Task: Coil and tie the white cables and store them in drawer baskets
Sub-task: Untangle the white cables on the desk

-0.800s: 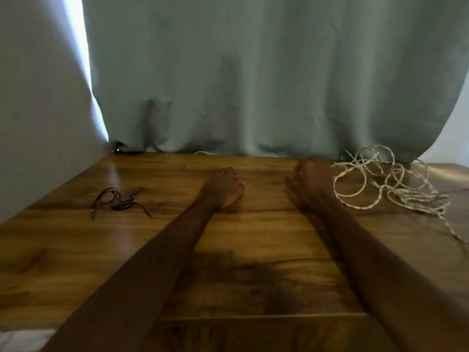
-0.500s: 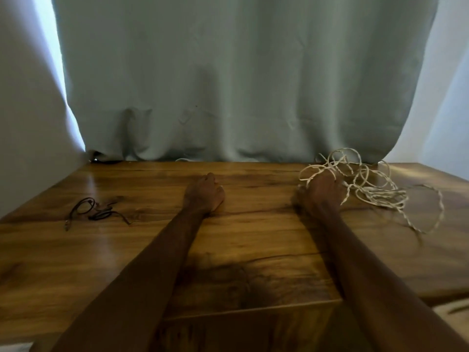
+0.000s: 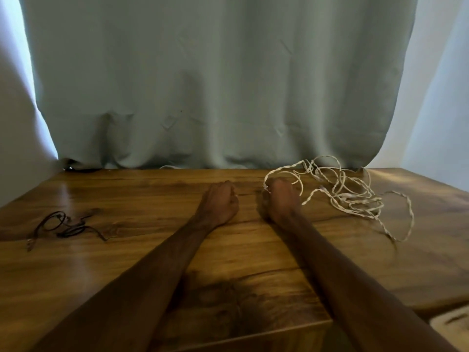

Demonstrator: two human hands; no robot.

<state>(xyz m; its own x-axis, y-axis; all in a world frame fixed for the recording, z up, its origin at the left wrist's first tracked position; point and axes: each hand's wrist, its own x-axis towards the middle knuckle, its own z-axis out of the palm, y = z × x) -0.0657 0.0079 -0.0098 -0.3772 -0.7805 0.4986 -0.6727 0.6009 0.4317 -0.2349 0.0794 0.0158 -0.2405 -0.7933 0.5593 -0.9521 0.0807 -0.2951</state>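
Gripping the leftmost loop of the tangled white twisted cable [image 3: 350, 194] in curled fingers of the right hand [image 3: 280, 199], apparently to draw out a length for coiling, rested the left hand [image 3: 219, 203], fingers curled on nothing, left of that tangle on the brown wooden table [image 3: 127, 262].

Dim room. Daylight leaks past both sides of the curtain [image 3: 215, 85]; pale glare on the desk [image 3: 76, 262] below its left edge, soft dark shadow nearer the camera. The white cables [image 3: 342, 194] under its right hem look smeared. Frame edges bow.
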